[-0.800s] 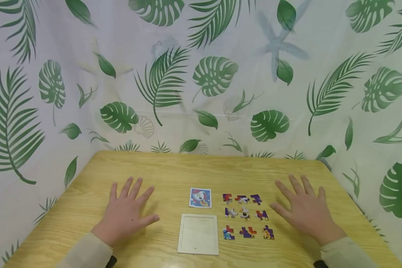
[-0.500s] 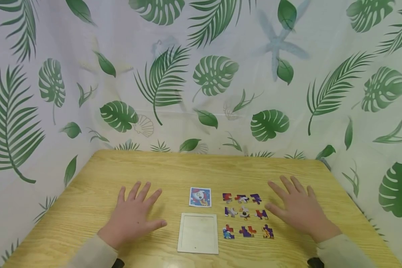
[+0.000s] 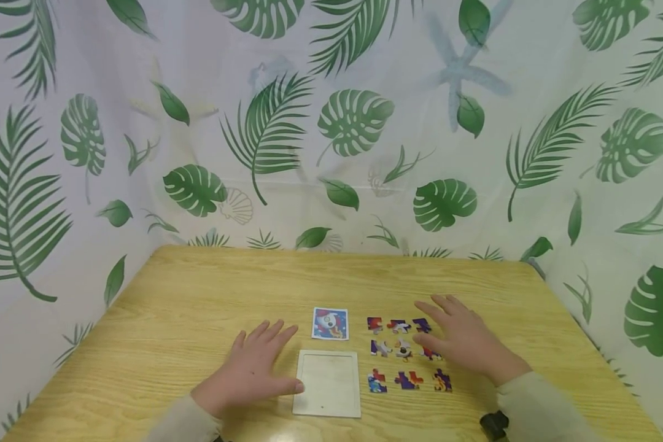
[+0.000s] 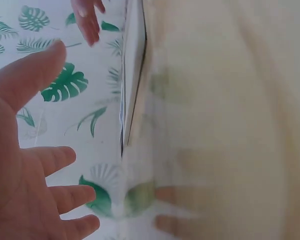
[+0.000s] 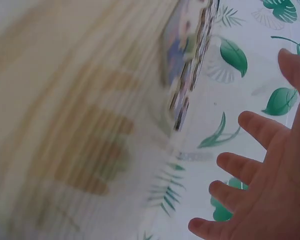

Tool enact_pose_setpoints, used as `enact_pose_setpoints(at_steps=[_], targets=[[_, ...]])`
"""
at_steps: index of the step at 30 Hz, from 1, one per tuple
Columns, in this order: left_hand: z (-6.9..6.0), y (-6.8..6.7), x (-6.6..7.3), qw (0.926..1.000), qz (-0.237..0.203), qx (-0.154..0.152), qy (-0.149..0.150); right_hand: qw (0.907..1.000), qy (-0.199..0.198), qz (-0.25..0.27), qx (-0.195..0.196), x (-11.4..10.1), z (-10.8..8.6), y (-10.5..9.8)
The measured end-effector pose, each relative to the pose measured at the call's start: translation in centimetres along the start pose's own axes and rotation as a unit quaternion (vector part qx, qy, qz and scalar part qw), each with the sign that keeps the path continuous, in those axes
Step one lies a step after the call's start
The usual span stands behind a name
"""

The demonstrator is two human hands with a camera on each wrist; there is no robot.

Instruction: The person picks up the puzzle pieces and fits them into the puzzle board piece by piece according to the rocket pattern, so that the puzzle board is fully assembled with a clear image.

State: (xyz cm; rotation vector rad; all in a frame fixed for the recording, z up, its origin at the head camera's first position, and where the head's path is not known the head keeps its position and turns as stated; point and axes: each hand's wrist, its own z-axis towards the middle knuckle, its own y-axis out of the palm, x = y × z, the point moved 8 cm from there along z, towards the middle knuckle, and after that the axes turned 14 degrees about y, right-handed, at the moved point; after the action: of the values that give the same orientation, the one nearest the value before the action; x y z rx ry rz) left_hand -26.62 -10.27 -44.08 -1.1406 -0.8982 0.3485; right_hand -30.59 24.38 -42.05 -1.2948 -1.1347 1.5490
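My left hand (image 3: 254,368) is spread with straight fingers beside a pale square puzzle tray (image 3: 327,387). In the head view its thumb tip overlaps the tray's left edge; whether it touches, I cannot tell. On the right, my right hand (image 3: 466,337) hovers at the loose jigsaw pieces (image 3: 409,380), thumb and forefinger extended, holding nothing. It partly hides a red and purple piece (image 3: 430,354). The pieces lie in three rows of three, apart from one another. The left wrist view shows open fingers (image 4: 65,199) and the tray side-on (image 4: 136,60); in the right wrist view the fingers (image 5: 240,167) are apart.
A small square picture card (image 3: 330,324) with a cartoon figure lies behind the tray. All of it rests on a wooden table (image 3: 210,276). A leaf-patterned curtain (image 3: 287,184) hangs along the table's back and sides.
Both hands have moved inward: the left rightward to the tray's edge, the right leftward over the right-hand pieces. Tray, card and pieces have stayed in place.
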Motion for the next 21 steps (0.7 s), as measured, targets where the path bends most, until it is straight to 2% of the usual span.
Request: enact_pose_setpoints(at_steps=[6, 8, 11, 16, 21], targets=[[0.5, 1.8, 0.4, 0.9963, -0.083, -0.009, 0.019, 0.9985, -0.001, 0.037, -0.041, -1.3, 1.4, 1.8], [0.5, 2.3, 0.4, 0.9949, -0.098, -0.011, 0.02, 0.9976, 0.001, 0.042, -0.055, -1.7, 1.7, 2.2], [0.5, 2.8, 0.5, 0.9939, -0.107, -0.009, 0.025, 0.9961, 0.011, 0.05, -0.072, -2.4, 2.1, 2.7], [0.4, 3.4, 0.8, 0.9948, -0.095, -0.009, 0.038, 0.9933, 0.026, 0.054, -0.099, -3.3, 3.1, 3.6], [0.2, 3.7, 0.7, 0.9954, -0.083, -0.008, 0.047, 0.9927, 0.033, 0.046, -0.106, -4.0, 4.0, 4.3]])
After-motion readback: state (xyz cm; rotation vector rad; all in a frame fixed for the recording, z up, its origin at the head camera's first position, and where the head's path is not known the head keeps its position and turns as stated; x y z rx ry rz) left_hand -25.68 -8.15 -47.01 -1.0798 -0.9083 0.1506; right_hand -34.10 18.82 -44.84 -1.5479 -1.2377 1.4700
